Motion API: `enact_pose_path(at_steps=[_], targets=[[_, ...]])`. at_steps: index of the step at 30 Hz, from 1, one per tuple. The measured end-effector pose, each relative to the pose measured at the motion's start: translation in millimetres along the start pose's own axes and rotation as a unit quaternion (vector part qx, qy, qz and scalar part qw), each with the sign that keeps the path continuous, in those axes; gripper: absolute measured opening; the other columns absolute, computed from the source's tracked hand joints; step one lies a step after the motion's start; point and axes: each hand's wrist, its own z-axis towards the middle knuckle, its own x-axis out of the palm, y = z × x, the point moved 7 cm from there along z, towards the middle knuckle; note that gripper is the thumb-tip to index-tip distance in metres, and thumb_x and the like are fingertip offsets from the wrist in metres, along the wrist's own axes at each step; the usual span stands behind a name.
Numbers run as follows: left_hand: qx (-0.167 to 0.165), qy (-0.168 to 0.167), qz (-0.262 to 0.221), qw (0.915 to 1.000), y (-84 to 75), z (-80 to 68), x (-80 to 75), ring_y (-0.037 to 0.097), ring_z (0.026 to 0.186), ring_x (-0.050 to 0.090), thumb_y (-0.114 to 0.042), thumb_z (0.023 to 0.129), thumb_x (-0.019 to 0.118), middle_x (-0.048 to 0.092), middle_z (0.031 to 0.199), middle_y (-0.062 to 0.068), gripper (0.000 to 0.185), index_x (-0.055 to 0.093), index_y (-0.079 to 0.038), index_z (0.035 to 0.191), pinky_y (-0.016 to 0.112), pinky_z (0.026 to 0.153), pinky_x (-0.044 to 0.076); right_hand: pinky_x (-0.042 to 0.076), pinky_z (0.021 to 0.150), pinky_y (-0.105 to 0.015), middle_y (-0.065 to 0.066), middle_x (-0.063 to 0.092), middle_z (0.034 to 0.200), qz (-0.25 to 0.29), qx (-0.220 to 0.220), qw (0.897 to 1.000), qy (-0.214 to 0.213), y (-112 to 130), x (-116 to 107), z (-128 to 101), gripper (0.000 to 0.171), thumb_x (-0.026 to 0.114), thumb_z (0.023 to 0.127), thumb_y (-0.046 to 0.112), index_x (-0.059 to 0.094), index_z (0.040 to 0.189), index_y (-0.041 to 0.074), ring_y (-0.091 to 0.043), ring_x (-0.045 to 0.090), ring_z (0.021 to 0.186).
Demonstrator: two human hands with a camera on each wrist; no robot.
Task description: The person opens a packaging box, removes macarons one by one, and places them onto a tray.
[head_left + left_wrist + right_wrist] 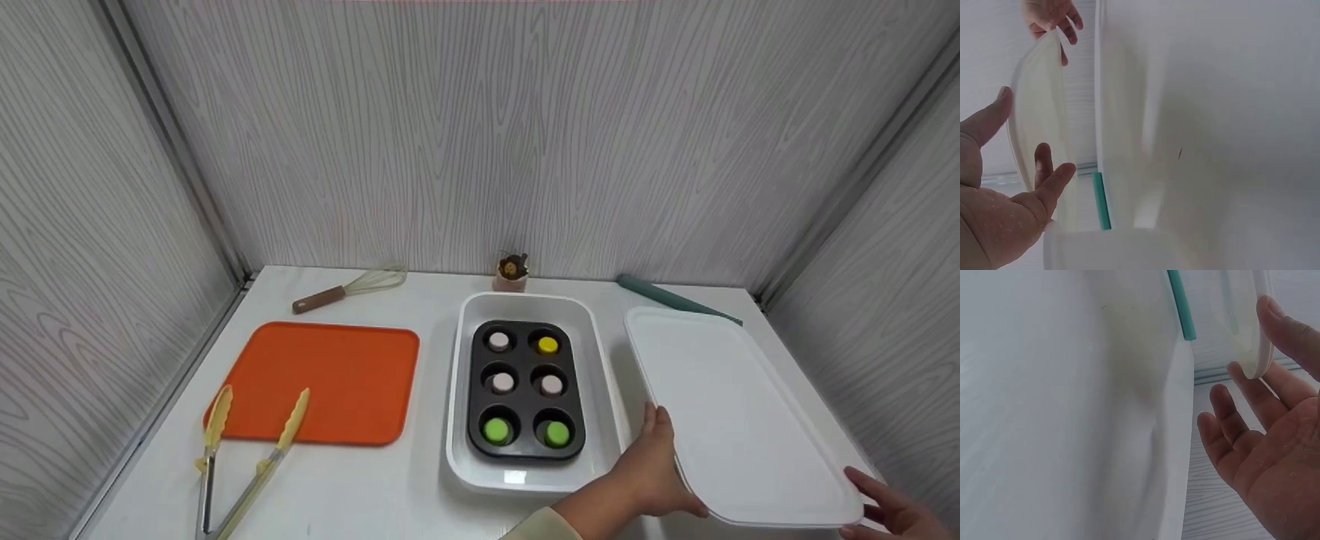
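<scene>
A white rectangular lid point(739, 416) is held up over the right side of the table, tilted in the head view. My left hand point(651, 472) grips its near left edge, and in the left wrist view the thumb lies on the rim with fingers against the underside. At the near right corner my right hand point(896, 514) holds the rim between thumb and fingers, partly cut off by the frame. Left of the lid stands a white tub point(525, 480). Inside it sits a dark muffin tin point(525, 405) with small pink, yellow and green round pieces in its cups.
An orange mat point(337, 382) lies at the left, with opened yellow-tipped tongs point(251, 487) across its near edge. Along the back are a whisk point(349, 289), a small potted ornament point(511, 274) and a green stick-like object point(675, 298). Walls point(480, 135) enclose the table.
</scene>
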Motion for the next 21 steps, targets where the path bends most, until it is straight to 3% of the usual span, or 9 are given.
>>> enact_pose_path(at_steps=[9, 11, 17, 21], targets=[[0.073, 0.016, -0.069, 0.9948, 0.5, 4.0, 16.6, 0.039, 0.161, 0.007, -0.014, 0.063, 0.100, 0.019, 0.172, 0.020, 0.138, 0.008, 0.002, 0.166, 0.033, 0.121, 0.026, 0.062, 0.077, -0.039, 0.048, 0.046, 0.116, -0.011, 0.005, 1.000, 0.000, -15.9, -9.2, 4.5, 0.073, 0.075, 0.093, -0.005, 0.061, 0.116, 0.063, 0.000, 0.064, 0.097], [0.063, 0.022, -0.081, 0.9945, 3.9, 4.9, 19.9, 0.038, 0.161, 0.007, -0.013, 0.065, 0.099, 0.018, 0.172, 0.020, 0.137, 0.008, 0.002, 0.166, 0.034, 0.122, 0.025, 0.063, 0.075, -0.041, 0.047, 0.049, 0.117, 0.012, 0.004, 1.000, 0.006, -17.9, -9.2, 5.4, 0.074, 0.073, 0.093, -0.007, 0.063, 0.116, 0.062, -0.002, 0.065, 0.096], [-0.027, 0.022, -0.087, 0.9956, 18.2, 8.9, 29.0, 0.033, 0.161, 0.016, -0.009, 0.066, 0.097, 0.013, 0.174, 0.021, 0.130, 0.015, 0.001, 0.166, 0.030, 0.120, 0.031, 0.063, 0.073, -0.042, 0.040, 0.059, 0.120, 0.069, -0.017, 0.996, 0.047, -20.9, -2.1, 10.0, 0.076, 0.067, 0.095, -0.012, 0.066, 0.117, 0.060, -0.013, 0.071, 0.097], [-0.060, 0.011, -0.096, 0.9935, 23.2, 11.1, 31.6, 0.030, 0.161, 0.016, -0.010, 0.067, 0.098, 0.015, 0.174, 0.020, 0.126, 0.020, 0.001, 0.166, 0.031, 0.122, 0.030, 0.063, 0.080, -0.045, 0.043, 0.055, 0.117, 0.064, 0.021, 0.995, 0.075, -24.0, 0.6, 13.4, 0.069, 0.068, 0.098, -0.006, 0.061, 0.114, 0.061, -0.014, 0.071, 0.100]])
